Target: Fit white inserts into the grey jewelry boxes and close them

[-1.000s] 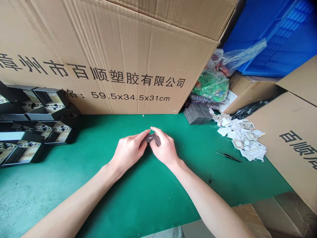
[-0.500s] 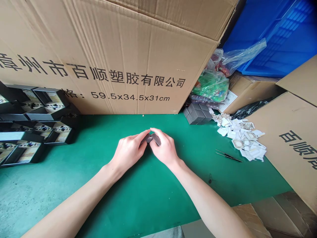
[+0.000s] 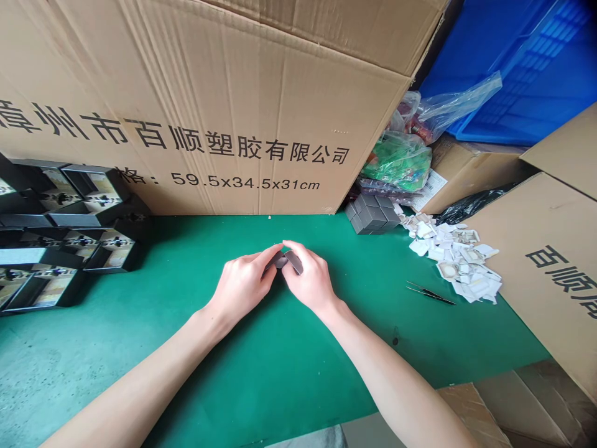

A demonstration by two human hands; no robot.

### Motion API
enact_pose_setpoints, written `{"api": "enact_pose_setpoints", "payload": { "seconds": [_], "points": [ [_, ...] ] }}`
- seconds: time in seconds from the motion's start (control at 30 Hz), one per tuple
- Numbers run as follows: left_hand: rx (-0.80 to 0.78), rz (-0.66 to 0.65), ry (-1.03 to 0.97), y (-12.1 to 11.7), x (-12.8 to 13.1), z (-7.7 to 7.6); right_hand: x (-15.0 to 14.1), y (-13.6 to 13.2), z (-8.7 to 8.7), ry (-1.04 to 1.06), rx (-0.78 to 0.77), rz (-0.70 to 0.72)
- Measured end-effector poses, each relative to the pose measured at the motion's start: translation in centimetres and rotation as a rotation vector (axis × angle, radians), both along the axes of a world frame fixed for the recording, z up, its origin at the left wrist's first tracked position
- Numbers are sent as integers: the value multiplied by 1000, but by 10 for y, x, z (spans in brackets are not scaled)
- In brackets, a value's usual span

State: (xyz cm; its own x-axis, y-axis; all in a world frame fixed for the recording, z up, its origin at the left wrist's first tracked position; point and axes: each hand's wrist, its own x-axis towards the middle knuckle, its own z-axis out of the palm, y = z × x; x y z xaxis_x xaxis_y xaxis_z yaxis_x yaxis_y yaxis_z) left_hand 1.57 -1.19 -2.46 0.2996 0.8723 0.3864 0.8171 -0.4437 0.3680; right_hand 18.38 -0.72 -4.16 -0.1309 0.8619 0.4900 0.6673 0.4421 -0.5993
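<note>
My left hand [image 3: 243,279] and my right hand [image 3: 310,280] meet over the middle of the green table. Between them they grip a small dark grey box-like piece [image 3: 293,262], with thumbs and fingers closed on its two sides. Two angled grey faces show, meeting in a V with a rounded bit between them. Most of the piece is hidden by my fingers, so I cannot tell its whole shape. Beyond my right hand, near the large carton, sits a stack of small dark grey blocks or boxes [image 3: 372,215] of similar colour.
Black open cases [image 3: 105,218] are stacked at the left. A large cardboard carton [image 3: 261,93] walls off the back. At right lie a heap of white pieces [image 3: 459,258], dark tweezers [image 3: 431,294], plastic bags [image 3: 401,162], a blue crate [image 3: 527,81] and another carton [image 3: 536,249].
</note>
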Motion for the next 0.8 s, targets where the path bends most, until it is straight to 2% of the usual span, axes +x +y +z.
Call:
{"api": "enact_pose_setpoints", "payload": {
  "seconds": [0.53, 0.8],
  "points": [
    [-10, 17, 36, 1, -1, 1, 0, 0, 1, -12, -51, 0],
    [-30, 7, 1, 1, 0, 3, 0, 1, -2, -19, -25, 5]
  ]
}}
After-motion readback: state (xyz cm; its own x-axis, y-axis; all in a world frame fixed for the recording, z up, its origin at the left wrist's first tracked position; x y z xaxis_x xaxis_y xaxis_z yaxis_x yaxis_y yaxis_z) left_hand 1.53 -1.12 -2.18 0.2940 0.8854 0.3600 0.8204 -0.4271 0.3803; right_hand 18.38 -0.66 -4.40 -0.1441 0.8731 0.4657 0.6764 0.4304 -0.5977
